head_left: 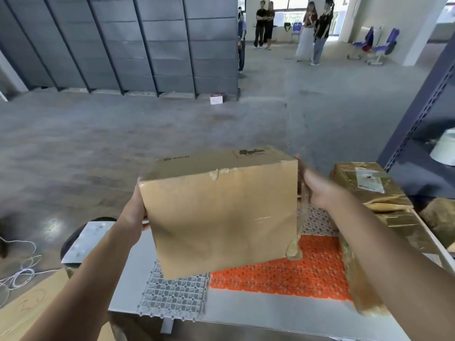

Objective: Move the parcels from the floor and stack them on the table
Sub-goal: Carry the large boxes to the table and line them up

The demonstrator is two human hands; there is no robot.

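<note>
Grey concrete floor [123, 134], dark panelled partition [123, 45], bright far windows [290, 2].

A pale grey tabletop [246, 313] carries an orange perforated mat [283, 271] with a clear grid mat [172, 291] just beside it on the left; a taped brown parcel [398, 227] sits at its right edge. On the grey floor [123, 143], a white cable [22, 274] lies coiled at the left

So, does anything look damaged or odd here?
Slightly. The box has a torn patch on its top edge, and loose tape hangs crumpled off its right side.
</note>
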